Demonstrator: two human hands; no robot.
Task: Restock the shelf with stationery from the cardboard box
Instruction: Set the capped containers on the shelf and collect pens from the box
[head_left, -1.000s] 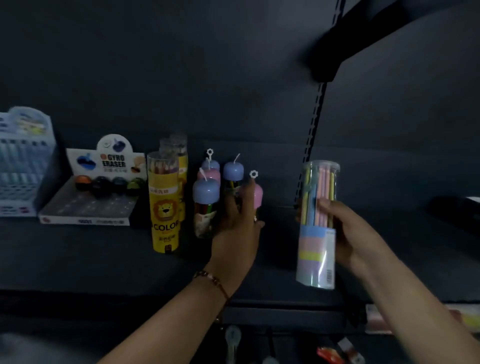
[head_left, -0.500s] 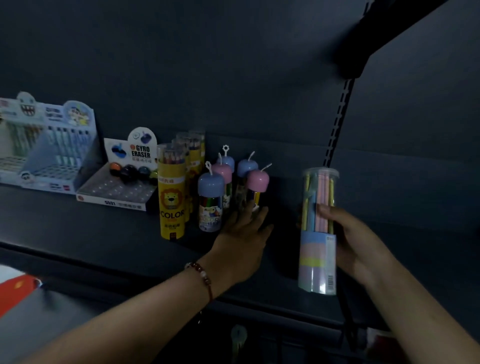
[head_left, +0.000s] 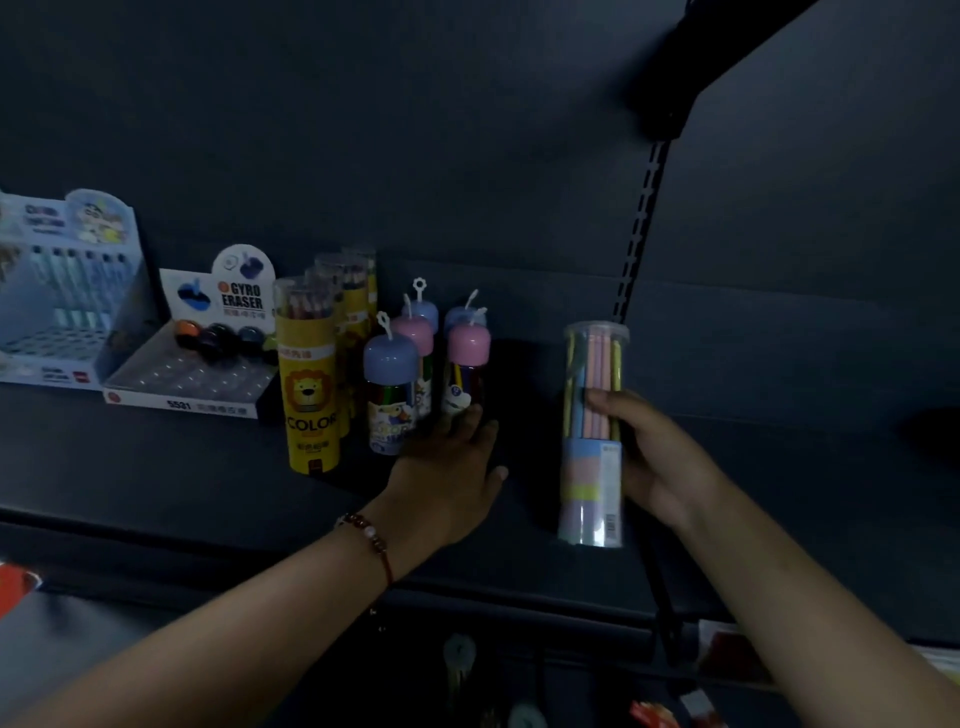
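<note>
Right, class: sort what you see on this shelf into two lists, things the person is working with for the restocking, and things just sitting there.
In the job:
- clear tube of pastel pencils, gripped by the right hand
- left hand, open beside the pink-capped tube
- shelf

Just sitting there:
- yellow lion tubes
- gyro eraser display
- blue pen display box

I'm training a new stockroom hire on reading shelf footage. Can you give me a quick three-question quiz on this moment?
1. True or false: the right hand has its grip on the clear tube of pastel pencils.
2. Which item stands nearest the left hand? A) the pink-capped tube B) the Gyro Eraser display box C) the blue pen display
3. Fill in: the yellow tube with the lion stands ____ on the shelf.

Key: 1 true; 2 A; 3 upright.
</note>
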